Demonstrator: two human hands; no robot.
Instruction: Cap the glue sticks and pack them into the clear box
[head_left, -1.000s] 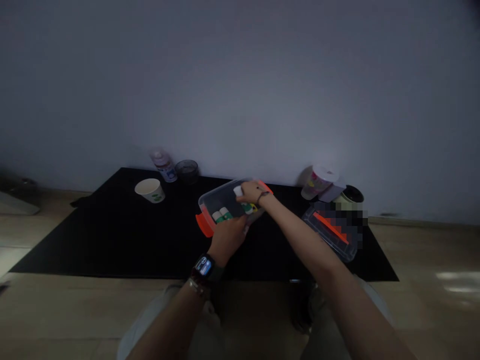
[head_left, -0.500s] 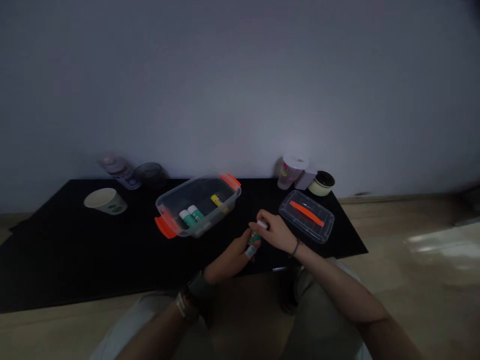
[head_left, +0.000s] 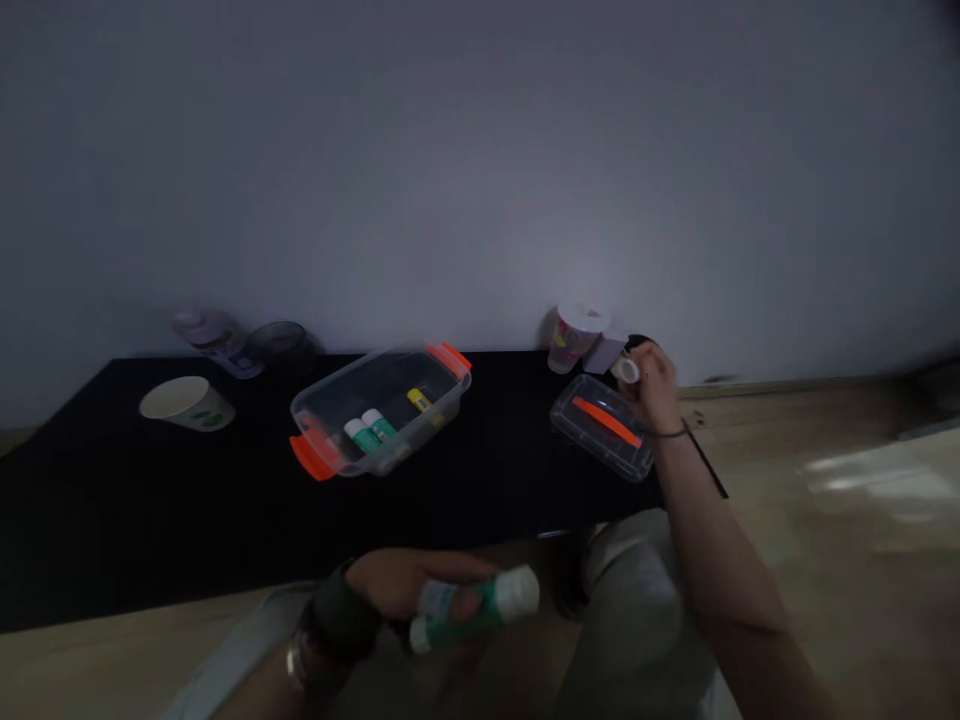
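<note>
My left hand (head_left: pixel 409 590) is low in the view, near my lap, and is shut around a green-and-white glue stick (head_left: pixel 480 608). My right hand (head_left: pixel 654 388) is raised over the far corner of a transparent lid with an orange strip (head_left: pixel 604 425), pinching a small white round cap (head_left: pixel 626 371). On the black mat to the left stands a transparent plastic box with orange handles (head_left: pixel 442 395). Inside it lie two green-and-white glue sticks (head_left: pixel 367 430) and a yellow stick (head_left: pixel 418 400). Neither hand touches the box.
A paper cup (head_left: pixel 186 403), a lying bottle (head_left: pixel 214 338) and a dark glass (head_left: pixel 281 345) are at the far left of the black mat (head_left: pixel 487 490). A lidded plastic cup (head_left: pixel 574 338) stands by the wall. Wooden floor surrounds the mat.
The hands have parted. My left hand has drawn back towards me with the glue stick, and my right hand has moved right and farther away with the white cap, over the lid.
</note>
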